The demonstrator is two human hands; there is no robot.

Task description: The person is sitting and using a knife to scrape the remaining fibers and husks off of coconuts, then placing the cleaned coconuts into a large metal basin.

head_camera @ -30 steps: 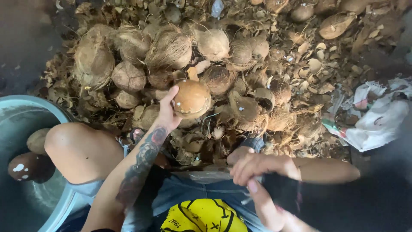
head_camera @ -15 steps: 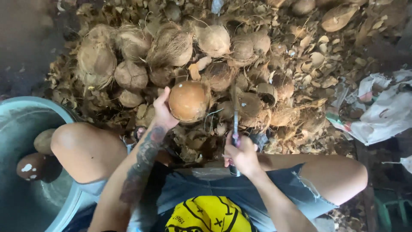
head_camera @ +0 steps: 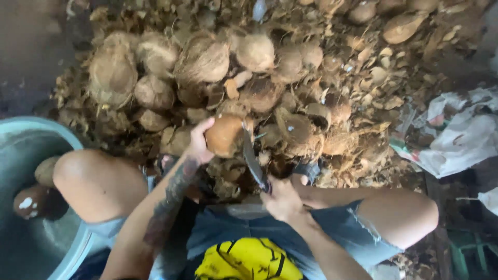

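Left hand (head_camera: 197,142): I grip the coconut (head_camera: 224,136).
Right hand (head_camera: 282,199): I grip the knife (head_camera: 252,158), blade touching the coconut.

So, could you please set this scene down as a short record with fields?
left hand: left hand grips a brown coconut
right hand: right hand holds a knife, blade against the coconut
ahead: heap of husked coconuts and husk scraps
left side: blue basin holding coconuts
right side: white crumpled bags
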